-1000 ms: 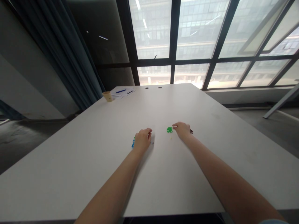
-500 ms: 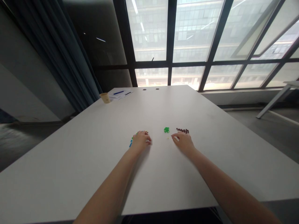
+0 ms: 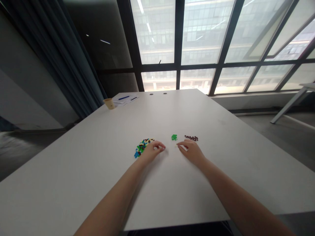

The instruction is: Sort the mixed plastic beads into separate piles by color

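Observation:
A mixed pile of tiny toy bricks point(image 3: 141, 146), blue, green, brown and cream, lies on the white table point(image 3: 157, 183), partly behind my left hand point(image 3: 153, 150). Thumb and forefinger of that hand meet in a pinch just right of the pile, with a speck of a dark brick point(image 3: 164, 148) at their tips. My right hand point(image 3: 190, 149) rests with its fingertips closed together at a tiny cream brick point(image 3: 176, 145), in front of a small green brick cluster point(image 3: 174, 137). Beyond its knuckles lie several dark brown bricks point(image 3: 191, 138).
At the table's far left stand a paper cup point(image 3: 109, 104) and some papers point(image 3: 125, 100) with a blue pen point(image 3: 123, 97) on them. Two dark round discs point(image 3: 165, 93) are at the far edge, before the windows.
My left hand has moved right off the pile, uncovering more bricks, and now pinches a dark one. My right hand has shifted left to the cream brick. The view has shifted slightly.

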`<state>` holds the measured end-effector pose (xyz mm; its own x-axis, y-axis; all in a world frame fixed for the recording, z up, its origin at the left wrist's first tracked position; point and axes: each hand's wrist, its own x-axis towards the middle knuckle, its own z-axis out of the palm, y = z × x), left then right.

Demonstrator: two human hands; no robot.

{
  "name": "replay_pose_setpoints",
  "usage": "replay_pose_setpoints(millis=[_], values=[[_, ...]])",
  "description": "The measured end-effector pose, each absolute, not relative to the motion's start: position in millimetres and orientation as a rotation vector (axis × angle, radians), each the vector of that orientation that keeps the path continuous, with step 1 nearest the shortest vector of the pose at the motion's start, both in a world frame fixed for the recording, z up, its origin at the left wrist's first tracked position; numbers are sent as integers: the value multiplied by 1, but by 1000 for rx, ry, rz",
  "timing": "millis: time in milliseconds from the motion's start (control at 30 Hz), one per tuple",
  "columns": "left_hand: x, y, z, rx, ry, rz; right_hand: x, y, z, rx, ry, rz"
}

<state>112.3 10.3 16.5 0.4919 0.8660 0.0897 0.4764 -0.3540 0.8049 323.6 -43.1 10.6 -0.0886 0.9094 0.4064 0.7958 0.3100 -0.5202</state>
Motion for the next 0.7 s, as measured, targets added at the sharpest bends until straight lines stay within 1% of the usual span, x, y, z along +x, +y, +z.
replay_pose_setpoints(millis=[100, 233, 700], values=[[120, 3, 15, 1736, 976, 686, 319, -48, 19, -1315, -1951, 193], [126, -4, 17, 1619, 902, 671, 313, -53, 25, -1166, -1987, 161], [131, -12, 22, 1512, 833, 611, 311, -54, 19, -1040, -2084, 158]])
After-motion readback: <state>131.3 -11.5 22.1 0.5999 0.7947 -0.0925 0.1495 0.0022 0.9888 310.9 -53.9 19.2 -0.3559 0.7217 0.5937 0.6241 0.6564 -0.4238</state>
